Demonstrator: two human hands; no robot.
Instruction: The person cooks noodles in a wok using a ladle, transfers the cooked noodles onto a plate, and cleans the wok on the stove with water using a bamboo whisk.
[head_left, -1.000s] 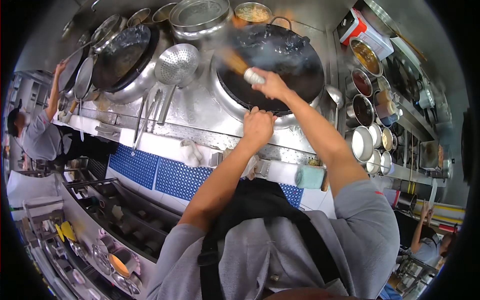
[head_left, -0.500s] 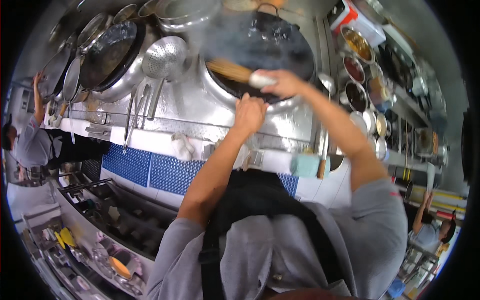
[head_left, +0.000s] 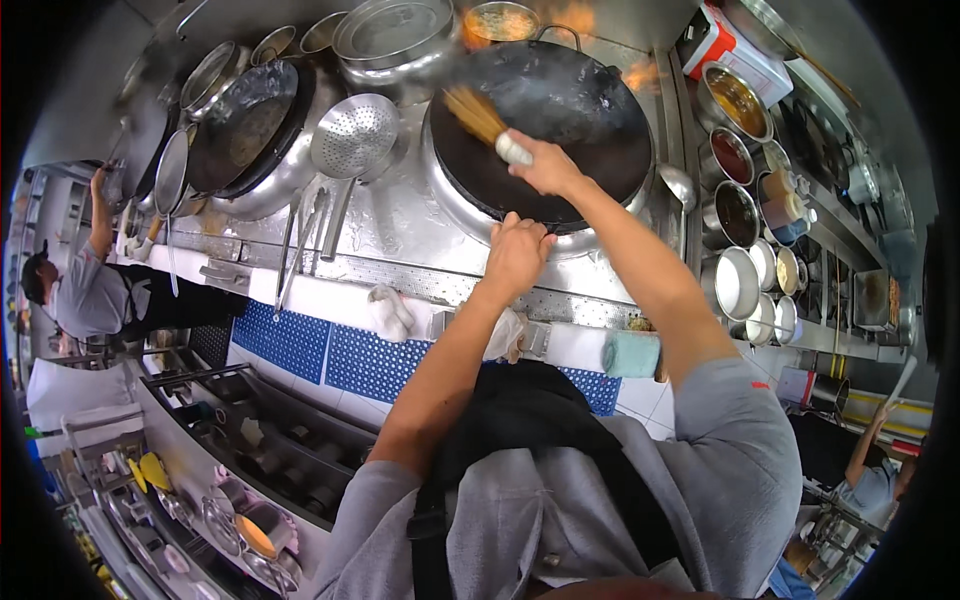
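A large black wok (head_left: pixel 600 140) sits on a steel burner ring, steam rising from its inside. My left hand (head_left: pixel 520 258) is closed on its near edge; whatever handle lies under the fingers is hidden. In my right hand (head_left: pixel 548 168) is a bamboo wok brush (head_left: pixel 474 112), gripped by its white-wrapped end. The brush's bristles point to the far left, over the left part of the wok. Whether their tips touch the metal, I cannot tell. Flames (head_left: pixel 640 73) show behind the wok's far right rim.
Left of the wok rest a perforated skimmer (head_left: pixel 355 138) and another black wok (head_left: pixel 245 140). A ladle (head_left: pixel 679 186) lies right of the burner, near steel sauce pots (head_left: pixel 731 213). White cloth (head_left: pixel 390 312) and a green cloth (head_left: pixel 631 354) line the front edge. Co-workers stand far left and right.
The brush has swung from nearly level to pointing up and away, farther into the wok's far left. My left hand stays on the near edge. The whole view has shifted slightly.
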